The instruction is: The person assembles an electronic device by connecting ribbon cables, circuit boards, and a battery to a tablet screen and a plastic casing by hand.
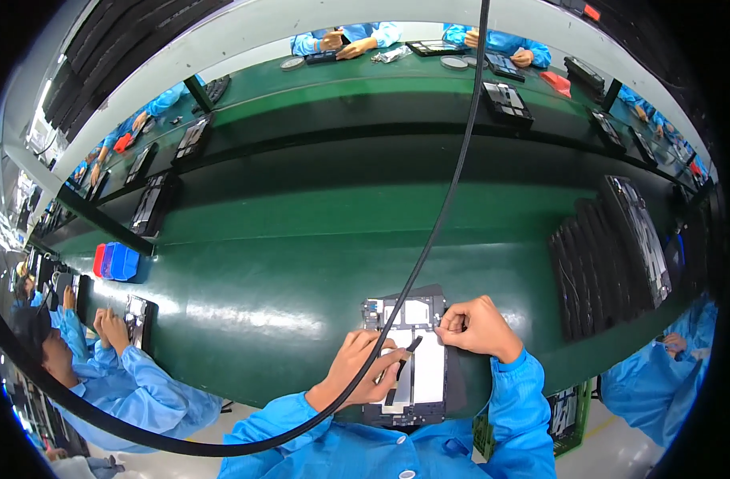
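Note:
In front of me on the green bench lies an opened tablet-like device [430, 375], with pale silver panels and dark circuit parts along its upper and lower ends. My left hand [360, 372] is over its left half, fingers closed round a thin black strip-like piece [415, 344]. One end of this piece sticks out above the fingertips, the other below them; its exact kind cannot be made out. At the device's upper right edge, my right hand [481, 326] has thumb and forefinger pinched together. What lies between those fingertips is too small to see.
A black cable [445, 209] hangs down across the view, passing in front of my left hand. Black trays with a device on top [612, 255] stand at the right. Blue bins [121, 262] sit at the left. Devices [507, 104] lie on the raised shelf; co-workers [134, 383] sit around.

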The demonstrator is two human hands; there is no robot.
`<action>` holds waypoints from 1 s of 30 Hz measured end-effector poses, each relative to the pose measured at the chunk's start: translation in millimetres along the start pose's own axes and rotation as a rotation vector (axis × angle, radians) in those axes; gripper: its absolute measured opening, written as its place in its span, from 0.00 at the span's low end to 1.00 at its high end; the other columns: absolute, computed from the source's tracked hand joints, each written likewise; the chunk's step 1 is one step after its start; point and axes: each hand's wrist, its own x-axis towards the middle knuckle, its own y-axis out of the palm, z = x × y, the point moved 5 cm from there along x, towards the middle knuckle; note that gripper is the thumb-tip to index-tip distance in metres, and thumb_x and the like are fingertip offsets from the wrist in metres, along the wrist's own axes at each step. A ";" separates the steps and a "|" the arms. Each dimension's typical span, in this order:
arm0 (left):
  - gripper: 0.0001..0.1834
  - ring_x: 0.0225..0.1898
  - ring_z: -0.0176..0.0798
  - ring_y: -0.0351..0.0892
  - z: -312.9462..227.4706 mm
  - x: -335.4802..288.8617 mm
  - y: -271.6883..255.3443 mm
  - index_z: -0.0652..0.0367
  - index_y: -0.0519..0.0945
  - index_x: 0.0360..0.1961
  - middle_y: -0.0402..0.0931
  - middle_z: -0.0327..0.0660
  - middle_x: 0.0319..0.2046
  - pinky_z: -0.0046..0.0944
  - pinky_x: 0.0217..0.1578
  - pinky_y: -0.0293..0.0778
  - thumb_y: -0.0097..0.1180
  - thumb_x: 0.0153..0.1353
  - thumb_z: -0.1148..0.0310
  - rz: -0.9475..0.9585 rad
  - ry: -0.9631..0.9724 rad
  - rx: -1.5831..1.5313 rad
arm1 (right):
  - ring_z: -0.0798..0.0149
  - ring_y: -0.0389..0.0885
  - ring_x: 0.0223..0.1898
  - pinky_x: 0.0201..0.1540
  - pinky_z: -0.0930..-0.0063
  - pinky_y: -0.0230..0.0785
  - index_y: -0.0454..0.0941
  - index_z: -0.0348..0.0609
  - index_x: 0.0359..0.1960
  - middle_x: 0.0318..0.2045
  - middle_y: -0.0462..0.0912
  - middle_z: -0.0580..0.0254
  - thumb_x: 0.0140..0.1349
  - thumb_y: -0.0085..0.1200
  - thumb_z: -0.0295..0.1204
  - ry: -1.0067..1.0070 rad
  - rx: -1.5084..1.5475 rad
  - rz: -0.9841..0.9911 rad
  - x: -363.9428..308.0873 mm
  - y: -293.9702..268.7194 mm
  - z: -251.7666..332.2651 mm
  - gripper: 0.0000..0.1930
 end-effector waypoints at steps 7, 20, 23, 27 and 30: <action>0.12 0.50 0.49 0.82 -18.4 2.7 4.7 0.57 0.89 0.44 0.85 0.42 0.48 0.46 0.50 0.73 0.70 0.59 0.68 0.068 -0.103 -0.082 | 0.76 0.82 0.23 0.29 0.76 0.74 0.90 0.35 0.30 0.20 0.87 0.64 0.57 0.78 0.28 0.052 0.126 0.014 -1.1 0.3 -11.0 0.09; 0.17 0.27 0.48 0.76 -13.4 21.9 26.4 0.59 0.80 0.48 0.77 0.40 0.26 0.47 0.38 0.66 0.73 0.61 0.67 -0.082 -0.398 -0.068 | 0.77 0.84 0.31 0.38 0.77 0.78 0.88 0.33 0.34 0.27 0.88 0.67 0.61 0.74 0.24 0.164 0.339 0.141 -0.9 5.7 -38.4 0.07; 0.18 0.28 0.48 0.77 -13.0 21.6 29.3 0.58 0.81 0.49 0.77 0.40 0.27 0.48 0.37 0.66 0.72 0.61 0.68 -0.044 -0.358 -0.070 | 0.77 0.84 0.31 0.37 0.78 0.78 0.88 0.33 0.33 0.27 0.88 0.67 0.60 0.74 0.23 0.151 0.297 0.138 -0.5 5.1 -36.3 0.06; 0.22 0.42 0.49 0.78 -16.5 23.9 29.8 0.59 0.80 0.54 0.79 0.46 0.40 0.50 0.43 0.67 0.71 0.59 0.69 0.006 -0.360 0.011 | 0.78 0.84 0.30 0.36 0.78 0.77 0.88 0.34 0.33 0.27 0.88 0.68 0.60 0.74 0.23 0.164 0.293 0.137 -1.6 4.0 -34.4 0.06; 0.28 0.54 0.55 0.74 -17.6 28.0 28.6 0.60 0.78 0.59 0.75 0.51 0.52 0.54 0.52 0.68 0.68 0.56 0.71 0.018 -0.368 0.068 | 0.77 0.82 0.25 0.30 0.77 0.73 0.88 0.34 0.31 0.22 0.87 0.66 0.56 0.76 0.26 0.131 0.283 0.097 -1.5 2.7 -34.1 0.09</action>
